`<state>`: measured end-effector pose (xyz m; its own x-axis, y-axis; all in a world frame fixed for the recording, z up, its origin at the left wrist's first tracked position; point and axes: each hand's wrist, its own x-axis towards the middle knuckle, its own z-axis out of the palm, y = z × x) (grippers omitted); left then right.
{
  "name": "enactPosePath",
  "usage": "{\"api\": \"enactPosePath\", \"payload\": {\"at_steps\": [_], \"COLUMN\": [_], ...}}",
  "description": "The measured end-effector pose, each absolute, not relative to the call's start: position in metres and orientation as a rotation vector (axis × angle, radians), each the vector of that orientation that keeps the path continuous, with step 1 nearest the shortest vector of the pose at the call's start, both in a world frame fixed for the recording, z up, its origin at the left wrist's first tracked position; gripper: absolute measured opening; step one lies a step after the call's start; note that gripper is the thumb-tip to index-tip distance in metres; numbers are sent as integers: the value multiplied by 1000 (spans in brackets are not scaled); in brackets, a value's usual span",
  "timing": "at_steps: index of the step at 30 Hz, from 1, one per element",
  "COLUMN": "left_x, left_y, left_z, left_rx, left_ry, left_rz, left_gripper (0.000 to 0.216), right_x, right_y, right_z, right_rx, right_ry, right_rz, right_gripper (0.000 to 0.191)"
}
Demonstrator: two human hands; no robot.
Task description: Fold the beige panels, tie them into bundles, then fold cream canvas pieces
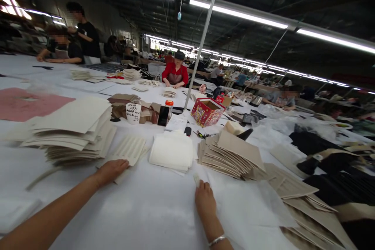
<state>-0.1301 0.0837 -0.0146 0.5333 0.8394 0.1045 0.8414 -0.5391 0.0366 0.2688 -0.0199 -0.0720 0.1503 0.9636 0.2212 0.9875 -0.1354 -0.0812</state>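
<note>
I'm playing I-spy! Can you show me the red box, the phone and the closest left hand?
Red box (206, 115): head view, on its patterned side.
Phone (163, 115): head view, on its dark screen.
Left hand (111, 170): head view, on its back.

One view on record, worn on my head, facing forward and down over the near side of the white table (131, 215). My left hand (113, 172) and right hand (206, 200) are close to it. It reaches past the person in red (175, 73) on the far side and takes in the ceiling lights (237, 14). The scene tilts down toward the right.
</note>
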Motion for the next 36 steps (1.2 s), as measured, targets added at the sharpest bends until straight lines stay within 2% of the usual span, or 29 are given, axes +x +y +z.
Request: {"api": "enactPosePath", "payload": {"at_steps": [4, 7, 12, 16, 19, 23, 29, 32, 36], "left_x": [-125, -110, -77, -51, -34, -46, -87, -66, -22], "left_y": [74, 35, -80, -132, -129, -90, -42, -49, -63], "left_z": [19, 29, -31, -65, -53, -23, -15, -21, -23], "left_rx": [-2440, -2350, -2822, -2929, -3025, -3008, -2933, -2669, -2576], "left_ry": [-1616, -1548, -791, -821, -885, -1049, -1453, -1742, -1865], "left_rz": [-411, -571, -641, -614, -594, -720, -62, -70, -109], "left_gripper": [35, 34, 35, 27, 22, 36, 72, 65, 60], "right_x": [265, 261, 243, 204, 173, 161, 178, 167, 131], "right_y": [-22, -26, -50, -87, -118, -148, -170, -171, -169], "right_z": [-68, -59, -44, -40, -42, -47, -46, -40, -34], "right_rx": [-2270, -2345, -2185, -1857, -1675, -1682, -1755, -1774, -1762], "right_ry": [-1882, -1795, -1774, -1805, -1838, -1880, -1970, -2023, -2214], "right_rz": [-259, -243, -118, 248, 403, 325, 234, 271, 462], "right_gripper": [30, 26, 30, 34, 38, 48, 43, 42, 32]}}
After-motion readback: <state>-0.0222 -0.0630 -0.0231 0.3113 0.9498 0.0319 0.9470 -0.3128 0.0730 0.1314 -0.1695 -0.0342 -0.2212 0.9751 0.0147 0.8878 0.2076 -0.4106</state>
